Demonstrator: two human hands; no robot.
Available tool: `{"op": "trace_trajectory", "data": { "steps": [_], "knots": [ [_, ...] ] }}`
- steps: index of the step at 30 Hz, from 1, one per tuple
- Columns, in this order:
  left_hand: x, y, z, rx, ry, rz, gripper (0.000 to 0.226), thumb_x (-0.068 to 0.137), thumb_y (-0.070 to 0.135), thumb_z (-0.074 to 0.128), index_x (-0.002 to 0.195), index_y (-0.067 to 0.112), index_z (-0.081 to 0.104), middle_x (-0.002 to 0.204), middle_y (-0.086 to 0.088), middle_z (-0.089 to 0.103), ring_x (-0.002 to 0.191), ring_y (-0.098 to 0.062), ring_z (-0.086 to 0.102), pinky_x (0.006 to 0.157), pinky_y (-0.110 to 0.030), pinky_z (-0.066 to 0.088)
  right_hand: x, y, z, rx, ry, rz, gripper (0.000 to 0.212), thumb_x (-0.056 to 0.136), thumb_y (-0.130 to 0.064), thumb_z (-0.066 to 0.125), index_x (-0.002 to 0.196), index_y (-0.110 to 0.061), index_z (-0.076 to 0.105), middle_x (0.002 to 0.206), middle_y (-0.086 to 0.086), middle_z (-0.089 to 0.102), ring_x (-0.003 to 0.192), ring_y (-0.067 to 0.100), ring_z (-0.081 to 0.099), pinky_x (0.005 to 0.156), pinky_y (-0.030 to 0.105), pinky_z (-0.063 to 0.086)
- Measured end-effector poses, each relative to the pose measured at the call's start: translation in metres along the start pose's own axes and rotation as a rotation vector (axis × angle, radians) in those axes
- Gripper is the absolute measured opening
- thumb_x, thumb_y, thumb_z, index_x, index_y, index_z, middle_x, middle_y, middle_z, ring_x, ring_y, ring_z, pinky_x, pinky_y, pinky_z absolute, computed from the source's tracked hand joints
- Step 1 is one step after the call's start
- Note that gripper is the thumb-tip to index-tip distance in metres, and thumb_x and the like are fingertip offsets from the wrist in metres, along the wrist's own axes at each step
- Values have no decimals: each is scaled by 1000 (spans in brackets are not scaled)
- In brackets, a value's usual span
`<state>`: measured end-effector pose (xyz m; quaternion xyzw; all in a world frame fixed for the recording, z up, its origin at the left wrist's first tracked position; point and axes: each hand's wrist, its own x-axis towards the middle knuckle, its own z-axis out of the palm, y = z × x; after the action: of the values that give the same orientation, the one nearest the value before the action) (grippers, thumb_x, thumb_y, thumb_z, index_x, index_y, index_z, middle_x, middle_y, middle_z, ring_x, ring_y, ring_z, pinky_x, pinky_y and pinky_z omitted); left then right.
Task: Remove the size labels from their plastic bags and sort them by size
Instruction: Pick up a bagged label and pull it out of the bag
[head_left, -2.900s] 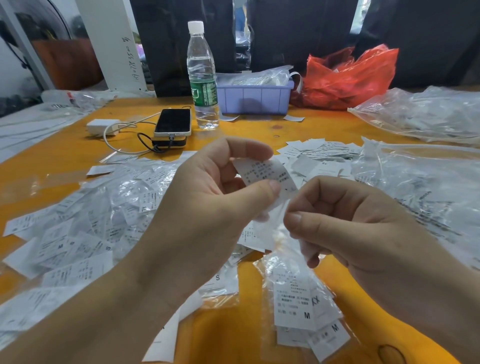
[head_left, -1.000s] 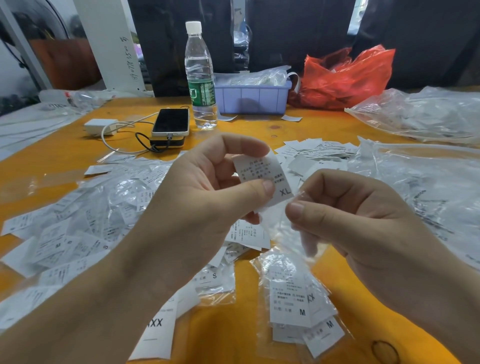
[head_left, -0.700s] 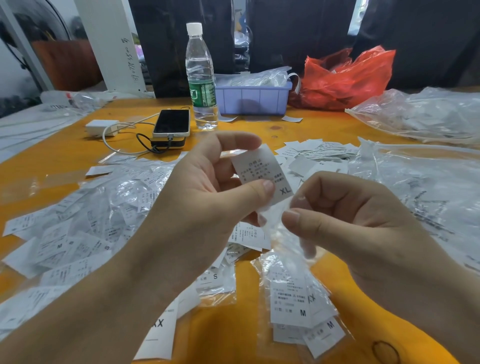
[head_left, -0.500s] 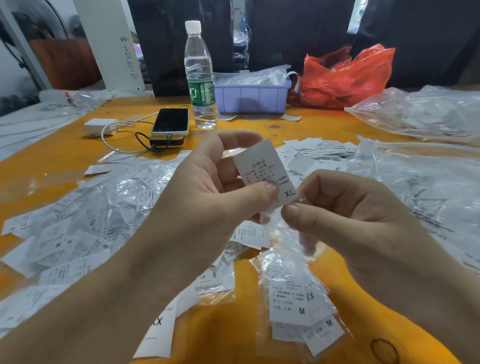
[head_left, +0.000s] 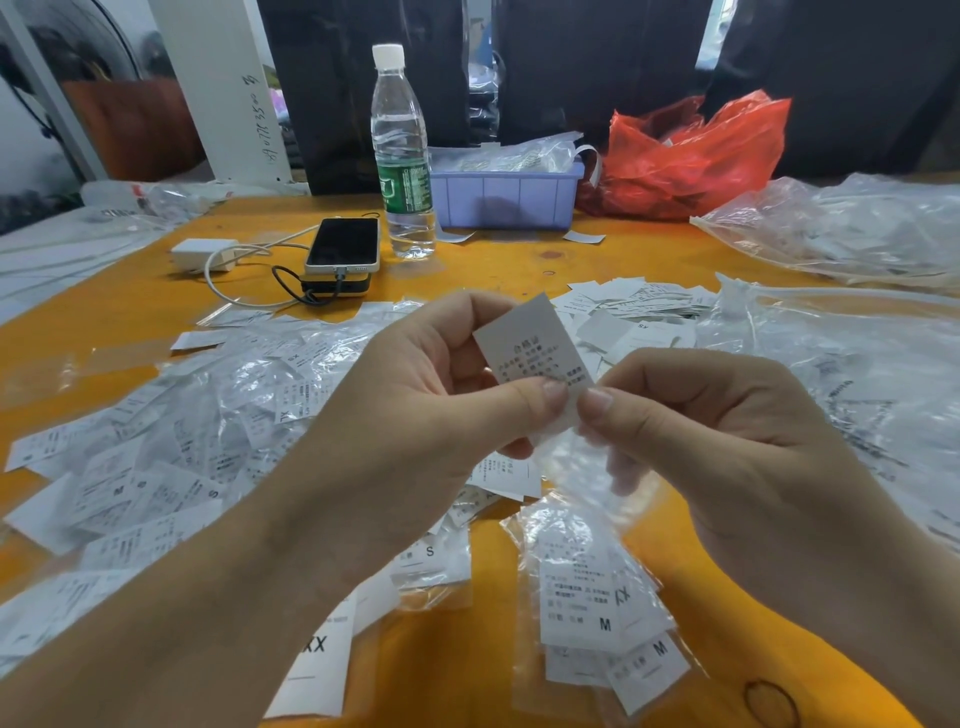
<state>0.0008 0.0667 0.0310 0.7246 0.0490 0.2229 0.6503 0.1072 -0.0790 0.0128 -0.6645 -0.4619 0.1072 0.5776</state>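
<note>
My left hand (head_left: 415, 410) pinches a white size label (head_left: 530, 345) between thumb and fingers, above the orange table (head_left: 467, 660). My right hand (head_left: 727, 441) pinches the label's lower corner together with a small clear plastic bag (head_left: 576, 467) that hangs below both hands. A heap of bagged labels (head_left: 171, 441) lies to the left. A clear bag with M labels (head_left: 597, 608) lies near the front. Loose white labels (head_left: 634, 306) are stacked behind my hands.
A water bottle (head_left: 402, 156), a phone (head_left: 343, 244) on a power bank with a cable and charger (head_left: 202, 254) stand at the back left. A lilac bin (head_left: 506, 195), a red bag (head_left: 691, 156) and large clear bags (head_left: 841, 228) lie at the back and right.
The label has slid further up out of the small bag and tilted. My right thumb has closed in to meet my left thumb, covering the XL mark.
</note>
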Motion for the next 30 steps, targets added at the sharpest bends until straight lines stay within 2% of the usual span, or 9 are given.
{"op": "trace_trajectory", "data": {
  "steps": [3, 5, 10, 14, 17, 23, 25, 28, 30],
  "knots": [
    [0, -1, 0, -26, -4, -34, 22, 73, 21, 68, 94, 16, 66, 80, -4, 72, 72, -20, 65, 60, -26, 56, 1, -1, -2, 11, 28, -6, 25, 79, -40, 65, 76, -16, 71, 59, 12, 56, 60, 31, 54, 58, 38, 47],
    [0, 0, -1, -18, 31, -30, 11, 76, 26, 65, 86, 22, 70, 82, -6, 73, 70, -19, 65, 60, -25, 56, 1, -1, -3, 14, 34, -2, 21, 81, -36, 62, 75, -17, 71, 58, 10, 58, 60, 28, 56, 59, 32, 48],
    [0, 0, -3, 31, 90, 15, 9, 76, 26, 64, 74, 31, 72, 82, -6, 74, 71, -20, 65, 62, -24, 55, -1, 0, 0, -43, 47, 17, 25, 80, -38, 62, 77, -14, 68, 59, 11, 57, 60, 33, 53, 66, 58, 46],
    [0, -3, -2, 55, 107, 39, 6, 77, 27, 66, 75, 27, 71, 82, -6, 74, 72, -20, 65, 63, -24, 56, -1, 0, 2, -41, 37, 37, 27, 76, -42, 63, 80, -16, 69, 65, 10, 60, 62, 36, 52, 65, 59, 45],
    [0, -4, -1, 82, 117, 47, 7, 78, 28, 65, 77, 23, 70, 82, -4, 75, 71, -22, 65, 64, -26, 57, -2, 1, 2, -28, 13, 42, 34, 78, -41, 63, 73, -8, 64, 65, 17, 54, 64, 39, 49, 64, 58, 42],
    [0, -3, 0, 113, 106, 67, 9, 79, 29, 65, 80, 20, 69, 79, -1, 74, 62, -8, 61, 62, -21, 54, 0, 2, 1, 7, 0, 33, 41, 81, -39, 63, 69, 0, 58, 63, 23, 49, 62, 39, 47, 60, 54, 40],
    [0, -3, -1, 114, 100, 69, 7, 78, 29, 66, 80, 23, 70, 78, 0, 74, 61, -7, 60, 61, -20, 52, 1, 5, 1, 0, -4, 19, 42, 80, -42, 63, 70, -2, 60, 64, 22, 50, 63, 37, 49, 59, 47, 42],
    [-1, -3, 0, 124, 85, 78, 6, 78, 29, 65, 79, 27, 71, 76, 2, 73, 60, -7, 60, 59, -20, 51, 1, 4, 0, -4, -3, -1, 34, 82, -39, 62, 70, -8, 63, 63, 21, 51, 64, 35, 49, 55, 18, 44],
    [0, -3, 0, 126, 73, 80, 5, 78, 28, 65, 78, 28, 71, 76, 2, 73, 61, -7, 60, 59, -20, 50, 1, 3, 0, -2, 2, -3, 29, 83, -39, 61, 69, -14, 67, 62, 19, 53, 63, 33, 52, 56, 14, 44]
  ]
}}
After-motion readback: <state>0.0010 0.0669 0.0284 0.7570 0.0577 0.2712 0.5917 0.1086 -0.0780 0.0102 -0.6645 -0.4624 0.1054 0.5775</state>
